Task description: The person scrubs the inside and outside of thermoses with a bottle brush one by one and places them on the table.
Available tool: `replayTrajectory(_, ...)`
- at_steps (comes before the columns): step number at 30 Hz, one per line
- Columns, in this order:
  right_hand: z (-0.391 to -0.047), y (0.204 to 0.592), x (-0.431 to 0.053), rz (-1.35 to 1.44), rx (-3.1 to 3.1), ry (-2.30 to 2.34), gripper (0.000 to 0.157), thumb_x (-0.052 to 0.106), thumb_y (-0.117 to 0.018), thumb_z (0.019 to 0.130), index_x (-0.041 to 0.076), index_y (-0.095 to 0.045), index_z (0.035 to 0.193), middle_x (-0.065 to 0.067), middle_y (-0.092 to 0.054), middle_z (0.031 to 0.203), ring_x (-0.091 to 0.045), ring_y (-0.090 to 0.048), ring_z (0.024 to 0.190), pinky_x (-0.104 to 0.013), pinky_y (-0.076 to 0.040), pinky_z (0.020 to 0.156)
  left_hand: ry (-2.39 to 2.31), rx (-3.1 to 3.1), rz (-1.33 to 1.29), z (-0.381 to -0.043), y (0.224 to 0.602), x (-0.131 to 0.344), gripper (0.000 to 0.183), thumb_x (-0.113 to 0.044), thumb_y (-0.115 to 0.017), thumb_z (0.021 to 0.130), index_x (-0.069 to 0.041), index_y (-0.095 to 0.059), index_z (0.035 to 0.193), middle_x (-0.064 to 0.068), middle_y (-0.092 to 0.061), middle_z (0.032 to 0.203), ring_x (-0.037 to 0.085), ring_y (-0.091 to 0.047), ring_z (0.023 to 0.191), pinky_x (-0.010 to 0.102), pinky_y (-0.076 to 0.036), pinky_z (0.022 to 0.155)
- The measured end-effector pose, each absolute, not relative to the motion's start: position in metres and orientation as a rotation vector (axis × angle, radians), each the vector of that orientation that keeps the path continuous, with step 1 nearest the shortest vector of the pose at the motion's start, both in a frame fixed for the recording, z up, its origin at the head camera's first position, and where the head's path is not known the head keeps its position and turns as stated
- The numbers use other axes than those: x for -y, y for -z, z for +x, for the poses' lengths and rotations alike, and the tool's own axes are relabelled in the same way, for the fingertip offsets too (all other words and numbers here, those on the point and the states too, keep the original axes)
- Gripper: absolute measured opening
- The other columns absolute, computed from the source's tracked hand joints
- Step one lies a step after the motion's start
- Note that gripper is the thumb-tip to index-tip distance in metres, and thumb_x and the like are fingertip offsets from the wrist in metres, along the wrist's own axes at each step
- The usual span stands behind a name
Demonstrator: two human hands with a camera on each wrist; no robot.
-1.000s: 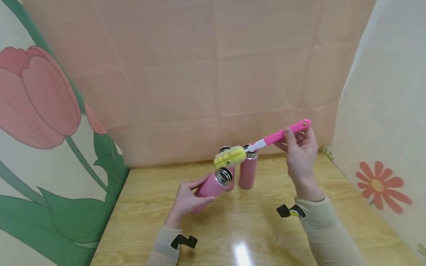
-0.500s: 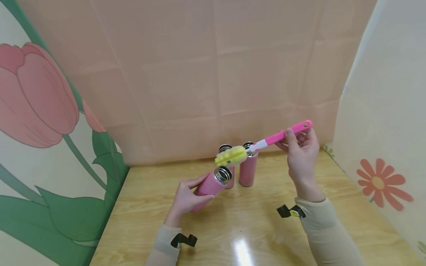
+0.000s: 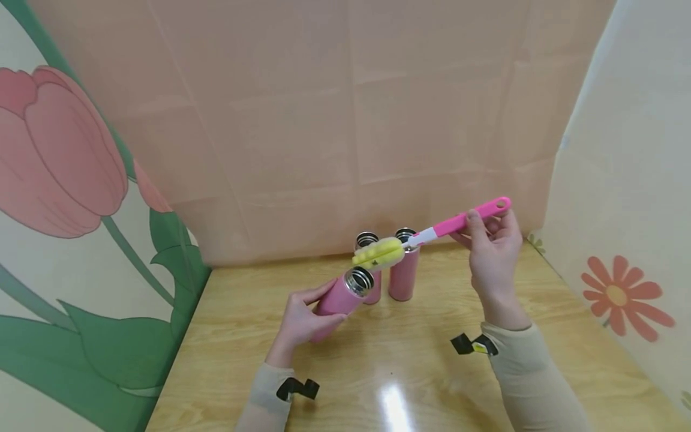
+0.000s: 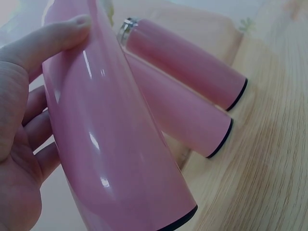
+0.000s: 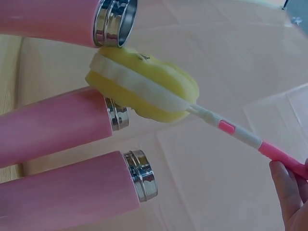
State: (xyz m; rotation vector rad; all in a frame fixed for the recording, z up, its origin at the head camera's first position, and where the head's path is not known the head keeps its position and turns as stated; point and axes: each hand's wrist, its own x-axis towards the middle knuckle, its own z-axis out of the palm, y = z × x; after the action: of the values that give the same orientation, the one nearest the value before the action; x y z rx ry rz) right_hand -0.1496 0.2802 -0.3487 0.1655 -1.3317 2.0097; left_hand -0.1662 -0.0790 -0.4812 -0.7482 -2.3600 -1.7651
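Observation:
My left hand (image 3: 299, 321) grips a lidless pink thermos bottle (image 3: 341, 303), its steel mouth tilted up to the right. In the left wrist view the thumb lies across the bottle's side and the fingers curl behind it. My right hand (image 3: 493, 261) pinches the pink handle of a bottle brush (image 3: 432, 233) between thumb and fingers. The brush's yellow and white sponge head (image 5: 144, 86) is outside the held bottle, close by its rim; whether they touch I cannot tell. Two more pink bottles stand behind, one partly covered by the sponge (image 3: 376, 288), the other to its right (image 3: 403, 276).
Everything is over a wood-grain table (image 3: 232, 348). A plain peach backdrop (image 3: 291, 150) rises at the back edge. Printed side panels stand at the left, with a tulip (image 3: 70, 156), and at the right, with a red flower (image 3: 615, 295).
Both hands keep their hold. The brush and right hand have shifted very slightly to the right; the held bottle stays almost in place. The view itself has drifted a little.

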Motion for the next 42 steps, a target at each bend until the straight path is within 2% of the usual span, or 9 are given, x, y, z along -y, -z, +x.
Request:
replayTrajectory(12,-0.14,0.346,-0.275,0.206,1.321,-1.98,0.008,-0.003,-0.067,0.102,-0.004,-0.06,0.107,-0.019,-0.068,0.093,-0.024,-0.077,0.08,-0.043,-0.063,0.077,1.727,2.373,-0.706,-0.165,0.48,0.083,0.068,-0.025,-0.099,0.079,-0.022,-0.072,0.142,-0.001,-0.072,0.137,0.025,-0.071,0.122,0.062,-0.053,0.104)
replayTrajectory(17,-0.136,0.345,-0.273,0.25,1.327,-1.95,0.01,-0.002,-0.068,0.102,-0.005,-0.059,0.106,-0.019,-0.068,0.092,-0.023,-0.077,0.078,-0.042,-0.063,0.075,1.734,2.373,-0.671,-0.165,0.482,0.084,0.067,-0.026,-0.099,0.079,-0.02,-0.072,0.141,0.001,-0.073,0.135,0.026,-0.071,0.121,0.058,-0.055,0.103)
replayTrajectory(23,-0.133,0.343,-0.272,0.269,1.333,-1.937,0.011,0.0,-0.07,0.102,-0.006,-0.061,0.106,-0.019,-0.071,0.092,-0.023,-0.078,0.079,-0.039,-0.064,0.074,1.735,2.386,-0.636,-0.165,0.483,0.085,0.067,-0.027,-0.099,0.079,-0.022,-0.073,0.141,0.0,-0.073,0.135,0.026,-0.071,0.121,0.058,-0.056,0.103)
replayTrajectory(32,-0.13,0.338,-0.272,0.243,1.345,-1.937,0.007,0.0,-0.069,0.102,-0.003,-0.064,0.105,-0.018,-0.072,0.088,-0.022,-0.078,0.077,-0.037,-0.065,0.071,1.711,2.364,-0.596,-0.169,0.486,0.086,0.068,-0.025,-0.1,0.077,-0.022,-0.074,0.139,0.001,-0.074,0.131,0.024,-0.073,0.117,0.054,-0.058,0.1)
replayTrajectory(42,-0.129,0.335,-0.272,0.287,1.359,-1.969,0.01,0.001,-0.068,0.103,-0.007,-0.062,0.106,-0.02,-0.073,0.087,-0.022,-0.077,0.073,-0.037,-0.065,0.067,1.725,2.352,-0.566,-0.169,0.485,0.088,0.068,-0.024,-0.101,0.076,-0.021,-0.074,0.138,0.002,-0.075,0.13,0.024,-0.073,0.115,0.052,-0.059,0.098)
